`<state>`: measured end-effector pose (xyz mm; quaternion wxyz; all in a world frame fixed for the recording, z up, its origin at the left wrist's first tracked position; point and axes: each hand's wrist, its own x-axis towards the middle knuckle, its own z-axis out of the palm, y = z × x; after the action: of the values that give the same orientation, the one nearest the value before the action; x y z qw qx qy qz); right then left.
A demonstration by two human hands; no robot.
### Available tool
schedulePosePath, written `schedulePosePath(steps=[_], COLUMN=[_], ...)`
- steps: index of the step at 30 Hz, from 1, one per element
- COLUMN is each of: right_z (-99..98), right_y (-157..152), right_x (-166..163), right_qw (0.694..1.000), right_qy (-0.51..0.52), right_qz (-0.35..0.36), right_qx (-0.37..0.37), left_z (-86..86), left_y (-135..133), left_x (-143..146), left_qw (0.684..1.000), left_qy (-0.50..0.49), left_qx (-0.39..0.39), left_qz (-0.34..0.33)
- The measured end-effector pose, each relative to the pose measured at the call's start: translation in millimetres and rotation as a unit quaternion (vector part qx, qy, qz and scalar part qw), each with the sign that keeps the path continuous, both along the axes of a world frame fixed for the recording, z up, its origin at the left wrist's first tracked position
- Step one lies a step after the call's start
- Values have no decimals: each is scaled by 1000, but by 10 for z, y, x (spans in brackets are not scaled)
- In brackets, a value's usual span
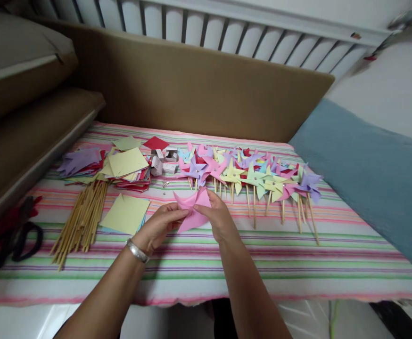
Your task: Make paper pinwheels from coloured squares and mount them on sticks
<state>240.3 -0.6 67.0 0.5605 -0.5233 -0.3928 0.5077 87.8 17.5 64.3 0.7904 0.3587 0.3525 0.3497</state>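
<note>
Fingers of both hands are pinched on a pink paper pinwheel head [193, 208], held just above the striped cloth [227, 263] near the middle. Left hand [160, 227] grips its left edge, palm turned inward, a silver bangle [137, 250] at the wrist. Right hand [218, 217] clamps the right side, knuckles up. Both forearms reach in from the near edge. Just left lie yellow paper squares [125, 213] and a bundle of wooden sticks [82, 219]. Small white boxes [163, 160] sit farther off, contents not discernible. Finished pinwheels [255, 179] lie in a row far right.
</note>
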Motion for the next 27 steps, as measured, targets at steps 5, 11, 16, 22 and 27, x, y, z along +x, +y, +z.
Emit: schedulePosePath(steps=[5,11,16,22,27], right_z=[-14,-17,-13,524,1397], right_y=[8,6,-22,-706,-2083], right_x=[-112,-181,-188,-118,-213], right_qw=[999,998,995,962,891], right_qy=[18,-31,-70,-224,-285], right_qz=[-26,-51,-63,-126,104], right_qx=[15,31,13,92,337], left_z=[-40,-97,-44,153,525], left_y=[-46,-36,-60,-281,-832], left_x=[143,151,136,-146,-374], left_qw=[996,991,988,982,983], left_qy=[-36,-20,-12,15,0], left_qx=[-7,-18,-19,-16,-19], left_qz=[79,132,153,185,183])
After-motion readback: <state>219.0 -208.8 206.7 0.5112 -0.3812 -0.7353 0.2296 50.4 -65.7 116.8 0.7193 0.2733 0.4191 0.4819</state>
